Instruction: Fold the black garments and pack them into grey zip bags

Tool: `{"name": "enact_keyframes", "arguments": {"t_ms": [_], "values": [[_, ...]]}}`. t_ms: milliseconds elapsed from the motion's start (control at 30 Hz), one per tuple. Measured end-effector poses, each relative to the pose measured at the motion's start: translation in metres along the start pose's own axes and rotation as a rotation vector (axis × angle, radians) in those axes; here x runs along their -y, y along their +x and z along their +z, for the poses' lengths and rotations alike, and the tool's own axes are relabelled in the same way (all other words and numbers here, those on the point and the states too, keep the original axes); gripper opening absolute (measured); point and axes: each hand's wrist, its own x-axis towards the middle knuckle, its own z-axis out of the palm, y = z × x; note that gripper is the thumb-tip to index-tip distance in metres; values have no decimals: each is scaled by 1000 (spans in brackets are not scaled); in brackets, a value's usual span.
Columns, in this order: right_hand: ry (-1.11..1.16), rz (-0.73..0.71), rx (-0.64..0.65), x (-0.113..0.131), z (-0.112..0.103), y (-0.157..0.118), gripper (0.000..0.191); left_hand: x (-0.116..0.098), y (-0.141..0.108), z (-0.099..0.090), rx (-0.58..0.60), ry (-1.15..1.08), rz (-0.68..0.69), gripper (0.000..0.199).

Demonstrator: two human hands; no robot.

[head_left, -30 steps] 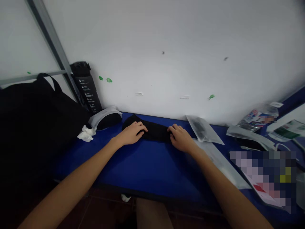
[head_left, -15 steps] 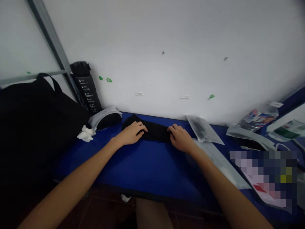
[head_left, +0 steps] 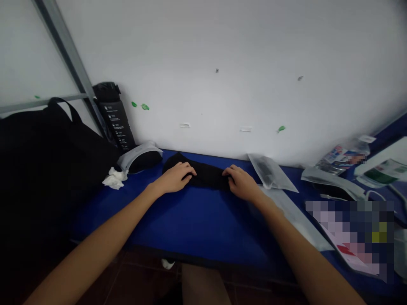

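Observation:
A long, folded piece of black cloth [head_left: 208,174] lies across the blue tabletop [head_left: 197,220], near the wall. Curled over its left part is my left hand [head_left: 178,176], closed on the fabric with thumb and fingers. At the right end, my right hand [head_left: 240,181] pinches the cloth, its fingertips bent over the top and the thumb low at the near side. The cloth's exact kind does not show, and both hands hide parts of it.
Left: a black bag [head_left: 47,169], a dark bottle [head_left: 114,118], a clear pouch with black contents [head_left: 144,161], crumpled tissue [head_left: 115,178]. Right: a translucent pouch [head_left: 270,171], a flat plastic bag [head_left: 295,216], another pouch [head_left: 333,182], plastic bottles [head_left: 346,154]. A white wall [head_left: 203,84] stands behind.

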Motion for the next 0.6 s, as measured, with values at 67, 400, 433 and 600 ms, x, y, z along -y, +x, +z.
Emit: {"name": "enact_keyframes", "arguments": {"t_ms": [67,400,433,600], "values": [[40,30,-42,-2,1,2,35,1,0,1,-2,7,1,26],[-50,117,-25,-4,10,0,35,1,1,6,-99,34,-96,37],[-36,110,-11,-5,9,0,34,2,2,6,-111,42,-120,35],[15,120,40,-7,5,1,29,13,2,9,-209,256,-285,31]]}}
